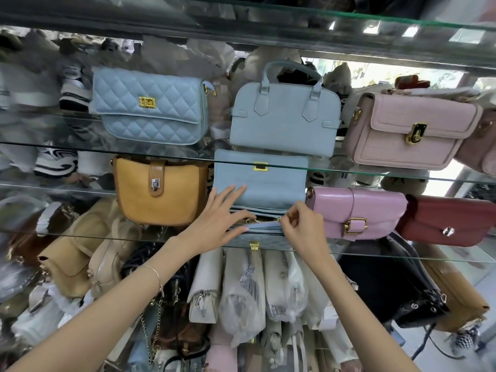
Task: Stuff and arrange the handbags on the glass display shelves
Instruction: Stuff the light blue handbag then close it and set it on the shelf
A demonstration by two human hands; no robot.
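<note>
Both hands work on one light blue flap bag [261, 183], which stands at the front edge of the middle glass shelf [402, 254], between a mustard bag [158, 194] on its left and a glossy pink bag [357, 210] on its right. Its flap is lifted up, and the gold clasp [260, 166] on the flap reaches the front edge of the upper glass shelf [80, 151].

The left hand [217, 221] is open, with straight, spread fingers. Two fingertips [233, 188] lie on the lifted flap and the thumb rests on the front of the bag, just under the zipper [259, 225]. On this wrist there is a thin bracelet [157, 275]. The right hand [302, 226] is closed, and its thumb and fingers pinch the zipper pull [283, 219] near the right end of the opening. The zipper is partly open and something dark shows inside. A gold lock [253, 245] sits on the front of the bag, at the shelf edge.

On the upper shelf stand a quilted blue bag [150, 108] toward the left, a light blue handle bag [284, 122] in the middle, directly behind the lifted flap, and a pale pink bag [410, 130] toward the right. A dark red bag [445, 224] lies to the right of the glossy pink one. Under the middle shelf I see cream bags in plastic wrap [249, 288], tan bags [72, 267] on the left and a black bag [389, 291] on the right.
</note>
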